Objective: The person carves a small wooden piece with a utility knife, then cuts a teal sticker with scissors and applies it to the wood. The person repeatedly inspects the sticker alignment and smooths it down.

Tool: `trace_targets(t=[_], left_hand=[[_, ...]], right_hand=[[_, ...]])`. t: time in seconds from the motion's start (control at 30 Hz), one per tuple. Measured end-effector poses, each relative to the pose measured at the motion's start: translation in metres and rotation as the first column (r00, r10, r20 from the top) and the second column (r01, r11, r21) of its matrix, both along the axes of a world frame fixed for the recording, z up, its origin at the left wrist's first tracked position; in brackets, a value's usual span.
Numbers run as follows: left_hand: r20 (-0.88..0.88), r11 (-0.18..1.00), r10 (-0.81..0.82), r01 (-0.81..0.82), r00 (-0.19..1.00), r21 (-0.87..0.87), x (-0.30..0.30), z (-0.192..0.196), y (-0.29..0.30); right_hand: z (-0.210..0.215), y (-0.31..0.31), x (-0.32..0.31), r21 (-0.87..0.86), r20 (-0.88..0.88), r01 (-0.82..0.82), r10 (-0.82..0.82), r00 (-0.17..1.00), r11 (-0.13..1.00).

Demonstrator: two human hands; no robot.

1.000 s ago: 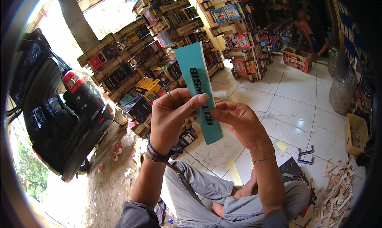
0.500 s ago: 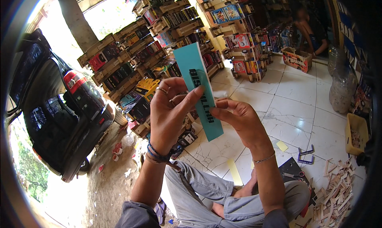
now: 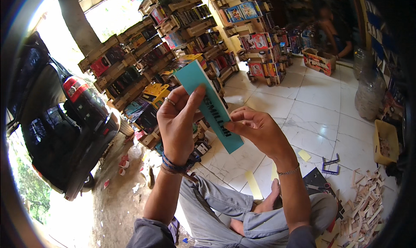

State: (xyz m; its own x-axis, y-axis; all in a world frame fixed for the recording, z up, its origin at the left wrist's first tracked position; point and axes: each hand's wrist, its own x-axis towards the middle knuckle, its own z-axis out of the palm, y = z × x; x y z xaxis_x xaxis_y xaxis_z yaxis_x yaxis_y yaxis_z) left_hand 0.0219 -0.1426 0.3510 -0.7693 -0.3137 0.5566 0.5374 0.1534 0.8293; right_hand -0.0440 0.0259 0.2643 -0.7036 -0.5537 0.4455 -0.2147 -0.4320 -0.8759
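While you've got that long teal card strip pinched up in front of you, keep the grip light so it doesn't crease, that's my take anyway. Your left hand is closed on it, thumb pressed flat across the printed face around the middle and fingers wrapped behind. Your right hand is closed on the lower end too, fingertips nipping the edge near the bottom corner. I'd say work from that lower end and let the left hand just steady the thing, since a strip this thin will probably bow if both hands push at once.

Placement-wise, the strip runs on a slant, top end up and to your left above the left hand, bottom end down and to your right just under the right fingertips. It's held in the air above your crossed legs, well clear of the white tiled floor.

Around you: wooden racks of books ahead, a dark car off to your left, and a heap of small wood offcuts on the floor by your right knee.
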Motion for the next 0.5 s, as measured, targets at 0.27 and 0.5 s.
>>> trace_targets(t=[0.27,0.5], left_hand=[[0.084,0.962,-0.019,-0.005,0.996,0.271,-0.012,-0.058,-0.039],[0.274,0.921,-0.173,0.057,0.946,0.385,-0.011,-0.134,-0.028]], right_hand=[[-0.022,-0.005,0.007,0.248,-0.023,0.283,-0.287,0.958,0.926],[-0.072,-0.003,0.055,0.475,0.022,0.216,-0.257,0.966,0.853]])
